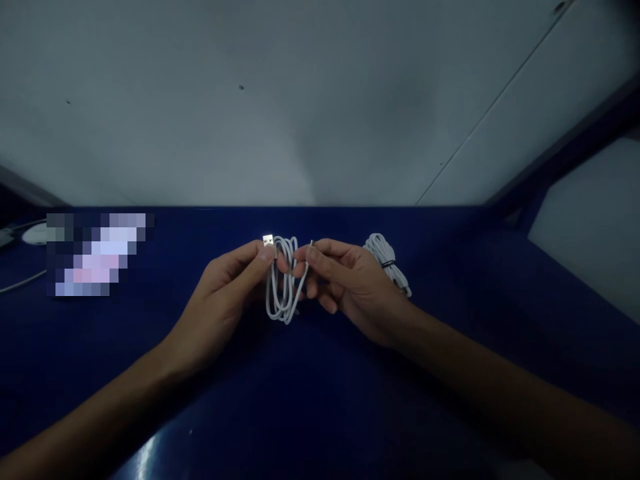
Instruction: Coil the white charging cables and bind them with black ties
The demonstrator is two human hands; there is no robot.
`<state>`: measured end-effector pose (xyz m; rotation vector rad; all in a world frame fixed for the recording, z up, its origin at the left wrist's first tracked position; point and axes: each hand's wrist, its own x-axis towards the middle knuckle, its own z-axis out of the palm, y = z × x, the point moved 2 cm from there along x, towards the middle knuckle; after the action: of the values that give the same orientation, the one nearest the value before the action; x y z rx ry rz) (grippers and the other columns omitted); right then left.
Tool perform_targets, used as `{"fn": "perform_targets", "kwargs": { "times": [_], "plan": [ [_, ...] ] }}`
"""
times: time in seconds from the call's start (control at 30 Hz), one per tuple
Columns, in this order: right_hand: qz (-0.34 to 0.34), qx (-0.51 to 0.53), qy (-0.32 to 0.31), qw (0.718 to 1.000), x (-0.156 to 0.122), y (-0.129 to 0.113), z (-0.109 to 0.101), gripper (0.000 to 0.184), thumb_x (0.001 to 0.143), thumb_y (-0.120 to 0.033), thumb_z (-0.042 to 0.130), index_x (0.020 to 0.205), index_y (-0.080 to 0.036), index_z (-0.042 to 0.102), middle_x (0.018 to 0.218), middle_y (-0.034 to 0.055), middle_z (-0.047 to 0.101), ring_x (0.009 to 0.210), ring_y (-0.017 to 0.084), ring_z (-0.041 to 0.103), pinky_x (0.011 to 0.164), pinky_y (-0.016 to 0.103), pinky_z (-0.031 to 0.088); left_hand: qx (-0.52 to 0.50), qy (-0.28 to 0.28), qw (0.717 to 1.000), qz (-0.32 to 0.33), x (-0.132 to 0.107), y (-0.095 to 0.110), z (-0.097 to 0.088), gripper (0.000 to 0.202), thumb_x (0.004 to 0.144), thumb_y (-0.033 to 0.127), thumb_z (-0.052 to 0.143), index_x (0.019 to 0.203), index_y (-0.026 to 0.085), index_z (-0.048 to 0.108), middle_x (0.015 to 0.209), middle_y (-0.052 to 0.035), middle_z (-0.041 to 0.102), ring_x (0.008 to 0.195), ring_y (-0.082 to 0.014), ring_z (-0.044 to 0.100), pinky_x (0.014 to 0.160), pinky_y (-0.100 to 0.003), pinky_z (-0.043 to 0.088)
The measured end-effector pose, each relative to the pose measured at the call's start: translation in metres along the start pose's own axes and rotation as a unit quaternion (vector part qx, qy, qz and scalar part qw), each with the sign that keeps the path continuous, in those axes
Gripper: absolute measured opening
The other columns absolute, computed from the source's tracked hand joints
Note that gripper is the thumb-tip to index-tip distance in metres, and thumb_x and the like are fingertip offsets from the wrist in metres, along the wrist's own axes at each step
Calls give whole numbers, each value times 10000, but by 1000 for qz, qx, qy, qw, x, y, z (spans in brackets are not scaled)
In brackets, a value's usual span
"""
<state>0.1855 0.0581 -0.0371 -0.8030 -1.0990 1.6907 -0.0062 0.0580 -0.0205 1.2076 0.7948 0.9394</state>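
Observation:
A white USB cable, wound into loose loops, hangs between my two hands above the blue table. My left hand is closed, pinching the cable near its metal USB plug, which points upward. Between thumb and forefinger, my right hand grips the other end of the cable, where a small slim connector sticks up. Some of the loops pass behind the left fingers, so part of the coil is hidden. Behind my right hand lies a second white cable, bundled with a black tie and partly covered by the hand.
At the left, a blurred-out bright rectangular object lies on the blue tabletop. Beside it are a rounded white object and a pale cord. A grey-white panel rises along the table's back edge.

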Motion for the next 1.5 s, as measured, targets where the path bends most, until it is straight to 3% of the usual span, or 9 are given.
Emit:
{"fn": "perform_targets", "kwargs": {
  "times": [0.3,0.6,0.77,0.97,1.1,1.2,1.33,1.5],
  "plan": [
    [-95,-133,32,986,-3,-1,3,238,943,-430,889,895,-209,816,852,43,822,661,146,729,484,241,496,143,15,989,45,-2,5,3,294,1115,408,650,927,214,765,870,-25,710,786,-174,611,724,-287,489],
    [-118,-162,94,975,-5,-5,4,199,928,-395,905,911,-207,842,760,33,794,647,159,728,484,251,518,96,20,995,2,-2,3,2,262,1079,409,703,1045,230,891,1039,-86,820,883,-222,711,823,-336,560],
    [-93,-128,68,985,-2,-1,0,212,917,-404,917,995,-215,862,814,37,810,732,179,757,588,291,598,73,6,997,-15,1,-1,-5,265,1091,384,688,1117,214,889,1134,-117,835,919,-242,763,847,-369,617],
    [-86,-131,53,986,0,-1,-4,206,920,-406,919,1011,-230,863,911,42,821,827,184,760,577,267,536,43,31,998,-18,2,-1,-7,251,1067,407,735,1137,207,870,1176,-122,843,1000,-265,797,906,-368,632],
    [-86,-134,83,984,0,-4,-6,214,894,-414,943,931,-233,834,952,20,792,911,177,748,815,313,603,12,27,999,-15,3,-1,-7,264,1086,437,706,1123,215,843,1159,-115,843,969,-249,795,866,-347,630],
    [-65,-110,89,988,1,-2,-7,215,888,-413,949,939,-247,824,1018,11,774,1002,183,741,992,357,591,-12,21,1000,-11,4,-1,-6,263,1094,425,691,1052,200,821,1124,-116,843,953,-241,793,867,-339,628],
    [-30,-56,67,996,0,1,-9,196,903,-395,938,965,-251,820,1073,25,793,1074,204,753,1094,404,566,-35,19,999,-2,4,-1,-5,257,1094,398,687,1019,182,804,1115,-129,841,965,-256,806,872,-346,634],
    [-17,-98,45,994,0,-2,-6,172,907,-387,930,943,-254,826,1005,22,794,1074,212,740,1137,406,523,-65,11,998,3,4,-1,-5,242,1102,358,672,1005,175,795,1173,-133,830,1017,-268,807,900,-360,641]
  ]
}}
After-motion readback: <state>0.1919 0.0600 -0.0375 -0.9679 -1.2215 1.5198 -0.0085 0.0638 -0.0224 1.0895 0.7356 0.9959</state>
